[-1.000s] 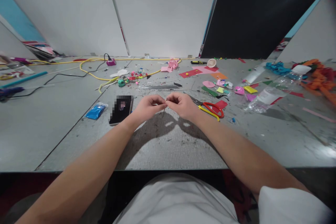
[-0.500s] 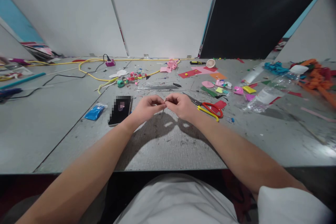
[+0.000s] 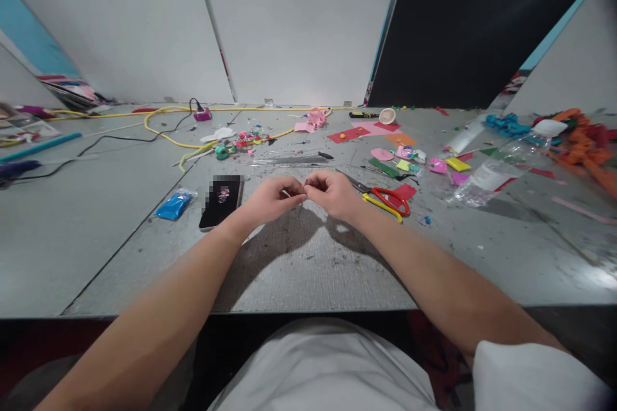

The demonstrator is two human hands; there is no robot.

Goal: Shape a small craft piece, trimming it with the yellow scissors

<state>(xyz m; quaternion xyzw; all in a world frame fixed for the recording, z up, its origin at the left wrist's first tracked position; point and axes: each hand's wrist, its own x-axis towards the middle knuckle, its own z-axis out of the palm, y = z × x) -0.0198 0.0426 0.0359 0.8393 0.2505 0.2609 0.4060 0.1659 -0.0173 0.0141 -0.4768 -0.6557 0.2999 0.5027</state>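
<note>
In the middle of the head view, my left hand [image 3: 277, 198] and my right hand [image 3: 332, 192] meet fingertip to fingertip above the table. The fingers of both are pinched together, and whatever lies between them is too small or too hidden to name. Beside my right hand lie scissors [image 3: 385, 200] with a red and a yellow handle loop. A phone [image 3: 222, 202] rests near my left wrist, with a blue packet [image 3: 176, 205] to its left. Behind my hands is a bundle of thin clear strips [image 3: 289, 158].
A clear plastic bottle [image 3: 506, 167] stands tilted-looking at the right, near orange crumpled material [image 3: 585, 148]. Coloured paper scraps [image 3: 349, 135] and a black-and-yellow cutter [image 3: 362, 115] lie at the back. A yellow cable [image 3: 159, 131] and a black cord [image 3: 116, 137] cross the left side.
My joined fingertips have shifted very slightly to the right. A thin piece that showed below them earlier no longer shows.
</note>
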